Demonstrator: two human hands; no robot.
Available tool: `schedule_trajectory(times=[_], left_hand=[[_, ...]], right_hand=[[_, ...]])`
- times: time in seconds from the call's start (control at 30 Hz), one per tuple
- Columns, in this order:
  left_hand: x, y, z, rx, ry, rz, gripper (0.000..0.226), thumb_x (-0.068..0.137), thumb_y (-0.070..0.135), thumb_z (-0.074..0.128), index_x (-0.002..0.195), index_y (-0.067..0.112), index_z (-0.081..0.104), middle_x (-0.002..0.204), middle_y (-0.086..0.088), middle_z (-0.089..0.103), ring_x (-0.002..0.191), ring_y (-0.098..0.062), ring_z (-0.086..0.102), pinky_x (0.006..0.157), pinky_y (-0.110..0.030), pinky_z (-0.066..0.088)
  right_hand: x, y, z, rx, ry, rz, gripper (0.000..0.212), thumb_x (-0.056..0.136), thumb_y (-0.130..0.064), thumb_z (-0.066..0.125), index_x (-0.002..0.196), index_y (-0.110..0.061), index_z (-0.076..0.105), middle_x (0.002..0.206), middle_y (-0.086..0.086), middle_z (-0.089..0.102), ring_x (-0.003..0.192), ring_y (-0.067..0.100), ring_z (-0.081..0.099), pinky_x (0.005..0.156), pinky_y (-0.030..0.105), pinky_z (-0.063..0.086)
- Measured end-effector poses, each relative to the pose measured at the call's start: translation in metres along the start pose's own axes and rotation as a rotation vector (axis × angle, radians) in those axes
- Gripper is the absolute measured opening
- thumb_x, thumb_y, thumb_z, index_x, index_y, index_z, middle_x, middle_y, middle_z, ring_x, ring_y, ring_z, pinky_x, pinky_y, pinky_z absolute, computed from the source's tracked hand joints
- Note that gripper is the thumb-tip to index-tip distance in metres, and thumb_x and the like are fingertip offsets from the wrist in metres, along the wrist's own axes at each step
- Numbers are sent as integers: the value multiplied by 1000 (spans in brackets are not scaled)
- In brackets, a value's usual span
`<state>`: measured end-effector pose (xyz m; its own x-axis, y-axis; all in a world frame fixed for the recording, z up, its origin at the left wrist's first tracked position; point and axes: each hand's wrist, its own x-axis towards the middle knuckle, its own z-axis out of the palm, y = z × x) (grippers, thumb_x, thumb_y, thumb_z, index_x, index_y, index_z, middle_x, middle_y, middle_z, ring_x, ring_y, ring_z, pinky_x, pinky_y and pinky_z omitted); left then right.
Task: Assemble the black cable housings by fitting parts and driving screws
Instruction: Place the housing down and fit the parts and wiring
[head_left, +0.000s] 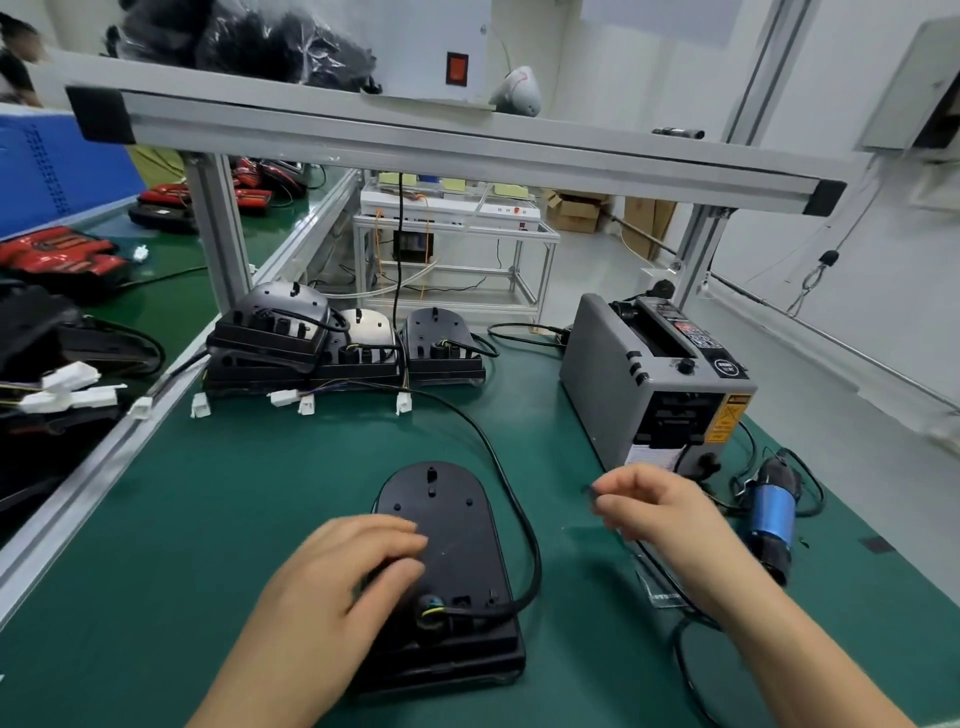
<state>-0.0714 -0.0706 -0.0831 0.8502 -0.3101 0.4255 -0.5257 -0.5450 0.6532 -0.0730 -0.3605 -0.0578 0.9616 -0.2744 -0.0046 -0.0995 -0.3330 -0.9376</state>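
Housing (457, 525) under left grip (332, 577), right grip (654, 506) beside, pinching small part (590, 492)

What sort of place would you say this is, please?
Most likely an electronics assembly line: a green-matted workbench with an aluminium frame, black housings stacked at the back, and a grey benchtop machine.

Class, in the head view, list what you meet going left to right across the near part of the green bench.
left hand → black housing that it rests on → small dark piece, blurred, pinched at the fingertips → right hand → blue screwdriver
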Motion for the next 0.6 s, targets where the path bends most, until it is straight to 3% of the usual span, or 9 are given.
schedule_trajectory(times=[0.1, 0.2, 0.33, 0.47, 0.6], left_hand=[[12, 23, 9, -33, -20, 47, 12, 82, 31, 61, 89, 33, 71, 96, 26, 61, 95, 2, 57, 81, -12, 41], [18, 35, 21, -31, 1, 26, 14, 81, 18, 70, 87, 30, 69, 86, 25, 61, 85, 5, 55, 73, -7, 38], [16, 34, 29, -18, 62, -80, 16, 76, 17, 74, 78, 29, 64, 75, 21, 60, 77, 4, 52, 66, -6, 36], [9, 26, 28, 7, 40, -52, 18, 76, 18, 72, 75, 29, 57, 75, 18, 57, 80, -1, 52, 68, -13, 40], [9, 18, 20, 42, -45, 40, 17, 76, 21, 70, 73, 28, 55, 76, 16, 53, 86, -6, 46, 74, -27, 41]], right_hand=[[-22, -12, 36, 50, -61, -83, 23, 80, 8, 66, 75, -15, 66, 63, -5, 66, 59, 4, 56, 58, 15, 44], [-38, -18, 67, -65, -49, -191, 26, 78, 1, 70, 71, -24, 65, 68, -11, 67, 62, 1, 56, 64, 16, 45], [-48, -20, 86, -174, -28, -256, 22, 77, -10, 71, 73, -31, 65, 75, -18, 68, 69, 1, 61, 68, 19, 49], [-53, -18, 91, -201, -23, -258, 25, 77, -12, 72, 71, -35, 63, 77, -18, 67, 72, 1, 61, 72, 22, 49], [-58, -17, 91, -178, -71, -276, 30, 75, -8, 74, 68, -36, 64, 77, -19, 67, 71, -1, 60, 67, 13, 45]])
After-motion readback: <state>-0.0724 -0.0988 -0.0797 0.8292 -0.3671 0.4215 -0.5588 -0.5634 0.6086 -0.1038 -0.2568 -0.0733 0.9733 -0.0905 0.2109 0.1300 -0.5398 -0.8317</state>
